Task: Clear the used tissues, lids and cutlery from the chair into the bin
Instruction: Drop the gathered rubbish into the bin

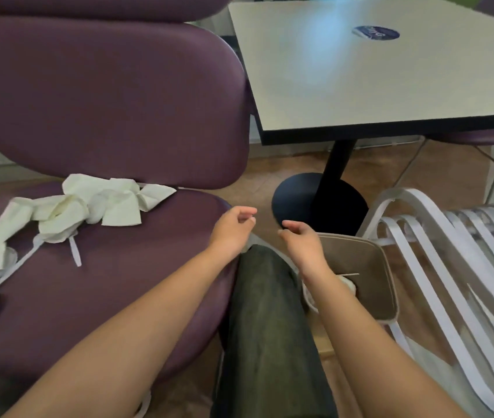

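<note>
Mostly crumpled, the pale cream tissues point(88, 203) lie heaped on the purple chair point(125, 267) seat with thin white cutlery point(74, 254) poking from beneath. Left hand point(232, 229) and right hand point(303, 241) hover loosely curled, holding nothing, above the beige bin point(369, 267). Lettering on the table's point(360, 86) blue sticker point(375, 32) is unreadable.

Place: a café or food-court seating area.
Table point(360, 70): at one o'clock, pale square top on a black pedestal, round blue sticker point(375, 33) on it.
Seating: purple padded chair point(103, 95) at ten o'clock; white slatted chair point(457, 251) at four o'clock.
Floor point(269, 173): brown.
</note>
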The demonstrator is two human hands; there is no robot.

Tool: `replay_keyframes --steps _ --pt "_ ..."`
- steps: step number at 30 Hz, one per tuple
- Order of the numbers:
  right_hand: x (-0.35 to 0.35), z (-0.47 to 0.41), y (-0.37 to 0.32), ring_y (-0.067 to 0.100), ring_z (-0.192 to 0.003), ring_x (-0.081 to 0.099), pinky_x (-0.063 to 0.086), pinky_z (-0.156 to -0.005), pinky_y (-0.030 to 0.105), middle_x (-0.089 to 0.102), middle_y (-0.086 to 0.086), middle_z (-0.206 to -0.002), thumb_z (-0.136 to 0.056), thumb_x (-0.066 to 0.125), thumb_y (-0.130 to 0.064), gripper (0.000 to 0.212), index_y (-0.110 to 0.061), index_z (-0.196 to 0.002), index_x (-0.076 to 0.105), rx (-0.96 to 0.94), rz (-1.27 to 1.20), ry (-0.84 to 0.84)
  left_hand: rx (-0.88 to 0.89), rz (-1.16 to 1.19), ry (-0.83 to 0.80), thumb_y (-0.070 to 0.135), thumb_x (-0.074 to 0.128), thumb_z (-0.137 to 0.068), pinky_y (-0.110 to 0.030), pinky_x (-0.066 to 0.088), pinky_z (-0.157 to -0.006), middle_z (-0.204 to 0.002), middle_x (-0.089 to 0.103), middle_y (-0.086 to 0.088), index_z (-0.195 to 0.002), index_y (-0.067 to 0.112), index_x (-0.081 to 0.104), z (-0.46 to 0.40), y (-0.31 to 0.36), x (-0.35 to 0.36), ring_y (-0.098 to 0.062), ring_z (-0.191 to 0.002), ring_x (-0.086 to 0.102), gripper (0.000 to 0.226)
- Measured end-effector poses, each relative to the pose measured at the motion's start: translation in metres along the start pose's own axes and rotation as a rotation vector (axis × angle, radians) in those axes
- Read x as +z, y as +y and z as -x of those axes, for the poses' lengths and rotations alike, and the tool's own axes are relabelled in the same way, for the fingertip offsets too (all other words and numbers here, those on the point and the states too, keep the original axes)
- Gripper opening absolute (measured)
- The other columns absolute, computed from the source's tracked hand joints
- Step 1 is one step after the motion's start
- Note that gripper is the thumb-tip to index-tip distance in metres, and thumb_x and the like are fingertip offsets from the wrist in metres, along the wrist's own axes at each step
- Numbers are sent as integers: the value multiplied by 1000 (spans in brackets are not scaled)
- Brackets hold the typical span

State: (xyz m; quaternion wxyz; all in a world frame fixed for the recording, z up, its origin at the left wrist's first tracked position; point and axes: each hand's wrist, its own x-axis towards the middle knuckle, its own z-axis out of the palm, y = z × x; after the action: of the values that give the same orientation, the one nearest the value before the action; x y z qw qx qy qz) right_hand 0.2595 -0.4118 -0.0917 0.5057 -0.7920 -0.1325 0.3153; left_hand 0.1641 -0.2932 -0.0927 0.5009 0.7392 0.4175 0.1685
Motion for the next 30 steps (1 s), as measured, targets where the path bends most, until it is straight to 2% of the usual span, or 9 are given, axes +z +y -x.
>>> replay_keyframes --steps 5,7,9,13,18,22,24,27,30 --pt "75 13 -33 21 -118 56 44 -105 38 64 1 -122 -89 62 -22 31 -21 -120 64 -108 124 -128 -7 -29 150 17 58 -93 -23 43 -94 -114 67 4 -111 25 65 7 -24 -71 -11 -108 61 20" --pt "108 18 -42 22 -115 57 45 -103 38 65 2 -123 -87 62 -23 31 -23 -118 64 -147 189 -186 -45 -28 195 17 57 -94 -20 40 -90 -116 66 3 -116 20 64 12 -34 -103 -10 -108 59 24" --pt "139 24 -50 24 -108 60 47 -96 35 66 3 -123 -86 63 -24 33 -24 -120 64 -181 247 -246 -96 -9 245 18 56 -94 -19 37 -85 -116 64 4 -119 19 64 19 -46 -135 -8 -105 57 26" --pt "190 41 -58 25 -126 49 40 -106 37 62 2 -128 -88 58 -26 37 -25 -125 61 -273 428 -349 -175 -29 356 21 57 -93 -24 40 -87 -116 64 5 -119 22 63 34 -78 -192 -12 -109 58 26" --pt "247 62 -65 28 -128 41 39 -105 37 60 4 -129 -89 53 -25 37 -24 -125 61 -353 563 -430 -215 -132 435 20 56 -92 -33 48 -91 -110 65 8 -112 29 63 69 -119 -249 -12 -102 61 23" --pt "282 74 -64 27 -128 37 40 -104 38 60 3 -128 -89 49 -22 37 -24 -125 60 -361 603 -483 -194 -273 477 18 57 -90 -33 48 -95 -116 66 5 -114 26 66 97 -148 -286 -13 -104 61 27" --pt "297 78 -63 27 -128 37 41 -103 36 60 2 -128 -90 49 -22 37 -23 -125 59 -364 631 -496 -206 -444 515 21 62 -87 -36 45 -96 -119 62 1 -116 28 65 110 -161 -305 -19 -110 55 30" --pt "317 80 -61 28 -129 38 41 -99 34 60 4 -127 -91 48 -21 36 -22 -125 60 -366 678 -513 -276 -713 578 23 70 -79 -42 36 -98 -127 49 -3 -122 31 60 124 -178 -327 -27 -121 37 45" --pt "333 78 -60 29 -128 44 43 -96 33 60 5 -127 -91 49 -20 34 -21 -122 61 -338 702 -523 -372 -786 613 32 78 -71 -45 30 -105 -136 36 -5 -131 28 51 131 -192 -338 -28 -128 28 66"
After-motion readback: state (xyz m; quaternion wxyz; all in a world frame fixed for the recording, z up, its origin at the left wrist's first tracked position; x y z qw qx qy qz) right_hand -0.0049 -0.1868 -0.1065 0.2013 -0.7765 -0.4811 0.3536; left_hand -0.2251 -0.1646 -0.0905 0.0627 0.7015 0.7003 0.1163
